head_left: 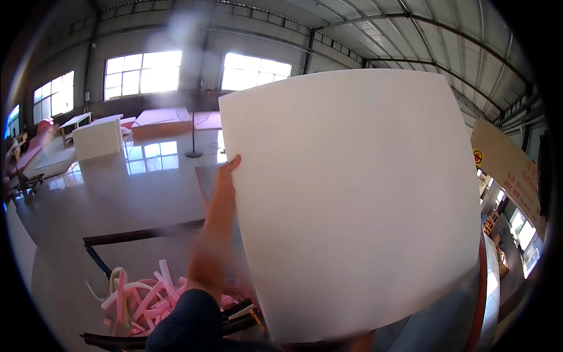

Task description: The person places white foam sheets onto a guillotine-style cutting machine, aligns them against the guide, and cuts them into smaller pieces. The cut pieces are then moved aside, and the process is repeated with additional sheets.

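One white sheet is raised between the left and right edges of one grey table; lifting appears done, laying flat not yet. The left hand pinches the sheet's left edge, thumb in front; the right hand is hidden, state indeterminable. Pink offcuts, overlapping beyond counting, lie left of the table.

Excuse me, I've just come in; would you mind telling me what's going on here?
Someone is holding up a large white sheet in front of them. The left hand grips its left edge, with the thumb on the near face; the right hand can't be made out. The sheet hides much of the view ahead. Pink and white strips lie heaped at the lower left, and a pale block stands farther back.
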`<state>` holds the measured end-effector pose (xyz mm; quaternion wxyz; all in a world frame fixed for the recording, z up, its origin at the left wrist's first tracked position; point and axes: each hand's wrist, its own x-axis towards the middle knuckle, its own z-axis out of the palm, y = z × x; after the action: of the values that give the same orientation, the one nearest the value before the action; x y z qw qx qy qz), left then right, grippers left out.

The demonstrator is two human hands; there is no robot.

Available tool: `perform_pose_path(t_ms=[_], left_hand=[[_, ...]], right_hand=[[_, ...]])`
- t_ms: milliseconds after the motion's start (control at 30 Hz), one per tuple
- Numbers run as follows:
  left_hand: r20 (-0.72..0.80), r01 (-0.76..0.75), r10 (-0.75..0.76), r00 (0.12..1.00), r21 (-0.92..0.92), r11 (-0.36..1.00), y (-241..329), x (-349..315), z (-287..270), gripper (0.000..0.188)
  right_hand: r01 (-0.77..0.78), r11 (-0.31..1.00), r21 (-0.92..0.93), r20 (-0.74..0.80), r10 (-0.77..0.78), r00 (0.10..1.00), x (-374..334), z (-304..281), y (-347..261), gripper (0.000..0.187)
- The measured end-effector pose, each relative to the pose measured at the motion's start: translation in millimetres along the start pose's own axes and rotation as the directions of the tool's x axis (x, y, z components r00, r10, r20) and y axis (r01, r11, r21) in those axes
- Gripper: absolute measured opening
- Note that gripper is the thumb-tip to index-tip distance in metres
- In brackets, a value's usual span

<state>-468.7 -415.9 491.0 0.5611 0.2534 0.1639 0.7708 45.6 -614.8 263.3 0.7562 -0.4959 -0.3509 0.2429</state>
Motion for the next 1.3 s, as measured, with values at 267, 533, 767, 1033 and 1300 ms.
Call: perform_pose_path(t_ms=[267, 533, 767, 1033, 1300], left_hand=[[-0.269, 0.142, -0.148, 0.952, -0.042, 0.989, -159.2, 10.2, -125.6, 0.049], [-0.619, 0.459, -0.403, 0.674, -0.077, 0.885, -298.8, -135.5, -219.1, 0.04], [-0.749, 0.699, -0.437, 0.498, 0.048, 0.713, -342.7, -201.3, -256.0, 0.04], [-0.695, 0.705, -0.458, 0.554, 0.1, 0.702, -335.4, -193.6, -256.2, 0.048], [-0.703, 0.716, -0.482, 0.523, 0.055, 0.696, -335.1, -196.1, -252.8, 0.053]], right_hand=[[0.262, 0.948, 0.179, 0.162, -0.292, 0.943, 58.0, -54.6, -39.3, 0.051], [-0.391, 0.798, 0.458, 0.164, 0.356, 0.92, -14.5, -167.1, -4.2, 0.06], [-0.778, 0.602, 0.181, 0.039, 0.786, 0.618, -86.8, -252.2, 39.9, 0.065], [-0.817, 0.533, 0.217, 0.005, 0.837, 0.547, -86.1, -261.6, 55.0, 0.062], [-0.806, 0.548, 0.222, -0.018, 0.829, 0.559, -82.3, -252.7, 56.4, 0.057]])
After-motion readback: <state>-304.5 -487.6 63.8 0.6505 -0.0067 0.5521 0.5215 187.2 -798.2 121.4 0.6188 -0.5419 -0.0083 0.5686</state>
